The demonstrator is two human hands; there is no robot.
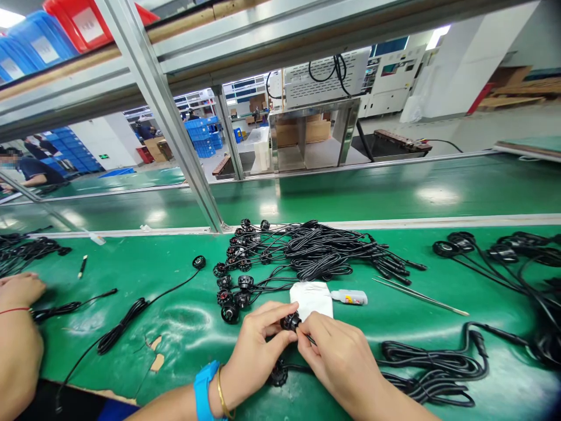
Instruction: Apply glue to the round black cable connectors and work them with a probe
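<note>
We pinch a small black round cable fitting point(291, 321) between our left hand point(258, 351) and right hand point(335, 359), fingertips pressed onto it, just off the lower edge of a white pad point(312, 298). Beside the pad lie a small squeeze bottle point(349, 297) and long tweezers point(416, 295). Matching fittings point(232, 286) and coiled black cables point(319, 251) sit behind on the green bench mat point(184, 327). At far left, a co-worker's hand point(20, 290) rests near another cable point(56, 310).
</note>
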